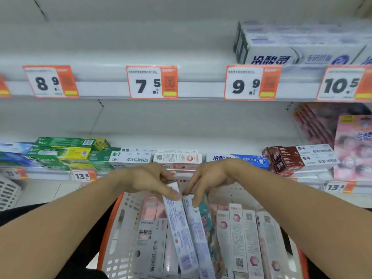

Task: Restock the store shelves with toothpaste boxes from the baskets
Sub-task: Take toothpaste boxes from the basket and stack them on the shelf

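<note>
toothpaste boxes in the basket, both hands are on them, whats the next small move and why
Probably lift the two white boxes straight up out of the basket. The left hand pinches the top end of one white box and the right hand the one beside it; both stand packed among other boxes, and the shelf above the 7.5 tag looks bare.

Two bare forearms enter from the lower corners of the head view, uncovered from elbow to wrist, with no sleeve edge showing along either one. The left hand (pixel 150 181) and the right hand (pixel 209 179) wear no gloves, rings, watch or bands, and the fingernails that show are short and unpainted. Below and between the arms lies dark, apparently black clothing (pixel 84 252), plain and without visible print, its cut impossible to tell.
</note>
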A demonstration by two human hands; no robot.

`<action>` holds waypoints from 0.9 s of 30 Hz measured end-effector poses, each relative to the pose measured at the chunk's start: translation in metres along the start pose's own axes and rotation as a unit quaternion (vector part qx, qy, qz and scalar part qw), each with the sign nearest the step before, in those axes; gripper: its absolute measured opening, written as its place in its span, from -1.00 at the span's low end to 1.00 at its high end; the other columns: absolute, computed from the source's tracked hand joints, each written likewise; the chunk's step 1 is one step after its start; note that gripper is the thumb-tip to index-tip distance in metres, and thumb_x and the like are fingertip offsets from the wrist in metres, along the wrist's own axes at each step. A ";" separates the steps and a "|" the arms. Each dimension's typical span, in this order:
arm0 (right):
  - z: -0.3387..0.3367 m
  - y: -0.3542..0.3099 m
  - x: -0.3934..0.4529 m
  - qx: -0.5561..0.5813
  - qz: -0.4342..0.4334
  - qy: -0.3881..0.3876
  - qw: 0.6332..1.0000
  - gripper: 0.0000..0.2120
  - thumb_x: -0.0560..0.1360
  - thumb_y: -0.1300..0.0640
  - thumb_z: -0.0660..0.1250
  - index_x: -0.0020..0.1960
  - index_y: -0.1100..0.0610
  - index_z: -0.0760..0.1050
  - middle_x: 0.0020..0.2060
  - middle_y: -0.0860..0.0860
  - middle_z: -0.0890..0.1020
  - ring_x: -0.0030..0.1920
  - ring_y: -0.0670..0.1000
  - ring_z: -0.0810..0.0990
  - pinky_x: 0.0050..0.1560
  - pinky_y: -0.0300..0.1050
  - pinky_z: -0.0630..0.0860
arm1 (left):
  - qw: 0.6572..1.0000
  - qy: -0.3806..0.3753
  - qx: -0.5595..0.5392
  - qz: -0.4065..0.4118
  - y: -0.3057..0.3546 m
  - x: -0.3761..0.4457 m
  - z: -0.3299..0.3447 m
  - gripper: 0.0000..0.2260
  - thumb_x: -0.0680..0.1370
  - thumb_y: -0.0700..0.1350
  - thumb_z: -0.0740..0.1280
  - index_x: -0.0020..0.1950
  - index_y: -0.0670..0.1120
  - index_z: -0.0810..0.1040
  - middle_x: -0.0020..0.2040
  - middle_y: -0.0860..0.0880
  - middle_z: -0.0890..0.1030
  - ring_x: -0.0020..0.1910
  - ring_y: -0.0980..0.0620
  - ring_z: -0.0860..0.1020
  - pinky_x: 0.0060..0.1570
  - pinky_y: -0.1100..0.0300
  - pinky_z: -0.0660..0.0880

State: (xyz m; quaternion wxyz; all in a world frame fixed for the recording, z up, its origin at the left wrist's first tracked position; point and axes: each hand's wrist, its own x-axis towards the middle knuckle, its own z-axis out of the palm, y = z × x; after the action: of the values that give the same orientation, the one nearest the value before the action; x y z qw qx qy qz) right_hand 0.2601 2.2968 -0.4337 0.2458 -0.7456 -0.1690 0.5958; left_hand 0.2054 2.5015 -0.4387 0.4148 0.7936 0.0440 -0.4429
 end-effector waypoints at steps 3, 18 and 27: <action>-0.032 -0.020 -0.041 -0.003 -0.032 -0.001 0.999 -0.58 0.38 0.27 0.56 0.22 0.13 0.64 0.06 0.14 0.71 -0.02 0.07 0.72 0.18 -0.02 0.61 | 0.996 -0.014 -0.064 0.062 0.045 -0.031 -0.027 -0.51 0.38 -0.07 0.56 0.17 -0.35 0.59 0.02 -0.17 0.71 0.03 -0.05 0.67 0.02 0.18 0.57; -0.074 0.021 -0.119 0.351 -0.314 0.138 0.871 -0.35 0.11 0.06 0.70 0.14 0.23 0.61 -0.05 0.18 0.69 -0.10 0.07 0.68 -0.07 -0.13 0.60 | 0.958 0.075 -0.057 0.271 0.119 -0.062 -0.034 -0.39 0.38 0.24 0.40 -0.16 -0.35 0.43 -0.31 -0.14 0.42 -0.31 -0.04 0.42 -0.28 0.17 0.31; -0.053 0.003 -0.096 0.446 -0.198 0.167 0.857 -0.28 0.47 -0.33 0.34 0.36 0.22 0.50 0.32 0.26 0.54 0.36 0.31 0.47 0.43 0.24 0.36 | 0.970 0.109 -0.087 0.198 0.118 -0.029 -0.020 -0.36 0.29 0.30 0.48 0.18 -0.10 0.50 0.00 -0.13 0.72 -0.02 -0.14 0.70 0.10 -0.17 0.60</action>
State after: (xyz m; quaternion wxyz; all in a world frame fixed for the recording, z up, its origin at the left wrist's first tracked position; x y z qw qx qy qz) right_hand 0.2886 2.2330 -0.3493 0.6891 -0.5956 0.0146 0.4124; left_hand 0.2531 2.4469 -0.3388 0.5545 0.7908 -0.0303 -0.2573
